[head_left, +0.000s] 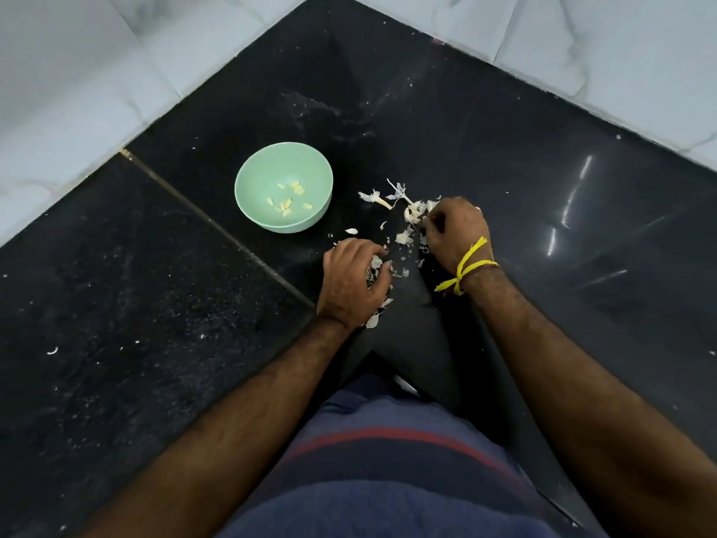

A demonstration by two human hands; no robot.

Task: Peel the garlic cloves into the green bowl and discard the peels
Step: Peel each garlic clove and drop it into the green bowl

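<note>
Green bowl [283, 187] has a few peeled garlic cloves [289, 200] in it.
My left hand [355, 283] is curled around a bunch of garlic peels [375, 266]; right hand [458, 231] pinches at loose skins [413, 211] on the black counter [155, 304].

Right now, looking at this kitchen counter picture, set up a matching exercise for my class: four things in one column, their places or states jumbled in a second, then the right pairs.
Things
1. green bowl
2. left hand
3. yellow thread
4. garlic stem

Places or states
A. tied round the right wrist
B. holds peeled cloves
C. lies on the counter right of the bowl
D. grips a bunch of peels

Pairs: 1-B, 2-D, 3-A, 4-C
</note>
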